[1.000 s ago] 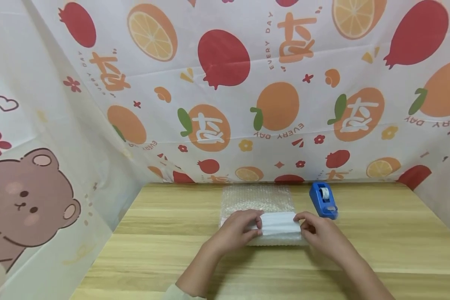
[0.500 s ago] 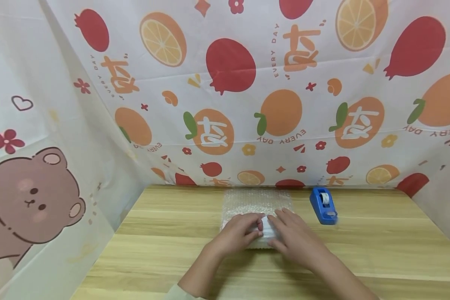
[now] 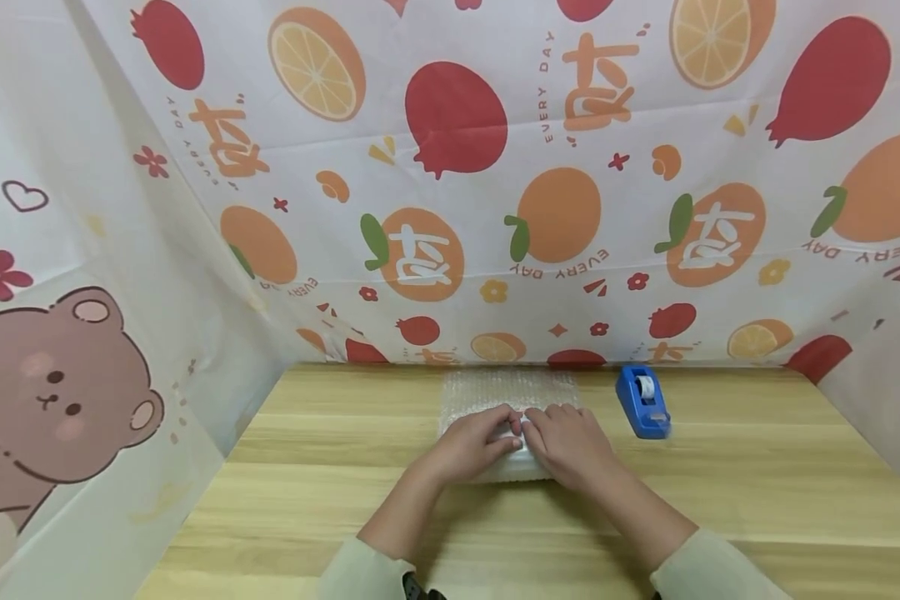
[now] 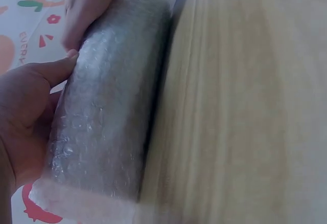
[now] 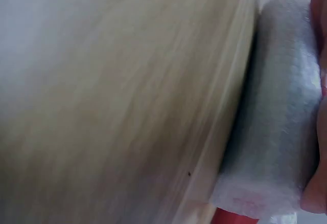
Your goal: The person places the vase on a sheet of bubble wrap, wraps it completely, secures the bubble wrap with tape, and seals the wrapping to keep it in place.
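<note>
A sheet of bubble wrap (image 3: 510,387) lies on the table, its near part rolled into a fat bundle. My left hand (image 3: 476,446) grips the bundle from the left; the left wrist view shows its thumb pressed on the edge of the bubble-wrap roll (image 4: 110,91), fingers hidden behind. My right hand (image 3: 566,442) holds the same bundle close beside it, fingers bent over the top. Between both hands shows a bit of a white pleated piece (image 3: 523,430). The right wrist view has the rolled bubble wrap (image 5: 281,81) upright along my right fingers (image 5: 318,168).
A blue tape dispenser (image 3: 643,404) with a roll of tape stands to the right of the bubble wrap. The wooden table (image 3: 330,467) ends at the back against a fruit-print cloth (image 3: 465,250). Another cloth with a bear (image 3: 60,392) hangs at the left.
My right hand has come left from the right end of the white piece to beside my left hand, covering most of that piece. The left hand has stayed nearly in place.
</note>
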{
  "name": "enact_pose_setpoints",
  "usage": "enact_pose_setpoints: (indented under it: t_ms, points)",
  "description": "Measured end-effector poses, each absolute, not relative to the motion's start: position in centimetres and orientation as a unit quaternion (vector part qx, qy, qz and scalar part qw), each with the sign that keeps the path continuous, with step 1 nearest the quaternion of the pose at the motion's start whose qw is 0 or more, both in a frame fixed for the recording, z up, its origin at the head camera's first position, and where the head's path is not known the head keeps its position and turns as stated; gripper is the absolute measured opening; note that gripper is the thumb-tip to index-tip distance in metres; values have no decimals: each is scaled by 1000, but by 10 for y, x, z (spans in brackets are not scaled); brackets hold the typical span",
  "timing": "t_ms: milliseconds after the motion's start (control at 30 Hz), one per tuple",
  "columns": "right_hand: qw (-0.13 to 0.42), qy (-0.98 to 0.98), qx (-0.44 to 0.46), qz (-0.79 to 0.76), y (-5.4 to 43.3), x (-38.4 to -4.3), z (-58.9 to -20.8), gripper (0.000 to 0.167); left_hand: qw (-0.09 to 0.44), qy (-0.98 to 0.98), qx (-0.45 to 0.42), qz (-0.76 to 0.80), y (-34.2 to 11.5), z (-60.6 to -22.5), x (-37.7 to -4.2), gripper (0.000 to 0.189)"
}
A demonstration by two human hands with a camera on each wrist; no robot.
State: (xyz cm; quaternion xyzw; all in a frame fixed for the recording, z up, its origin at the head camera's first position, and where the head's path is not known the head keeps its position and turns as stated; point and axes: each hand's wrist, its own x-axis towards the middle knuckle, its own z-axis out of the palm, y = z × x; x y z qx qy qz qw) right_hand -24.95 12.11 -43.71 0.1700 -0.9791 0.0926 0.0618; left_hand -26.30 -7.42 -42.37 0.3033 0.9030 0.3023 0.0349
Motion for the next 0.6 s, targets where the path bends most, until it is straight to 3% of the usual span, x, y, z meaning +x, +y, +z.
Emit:
enact_pose_setpoints:
  t_ms: [333,600]
  points:
    - [97,-982,142,73,117,-265,-444,47,84,895,289,328,-75,-418,-276,8]
    - [96,-983,134,82,117,-270,-443,48,89,908,306,272,-75,-415,-282,32]
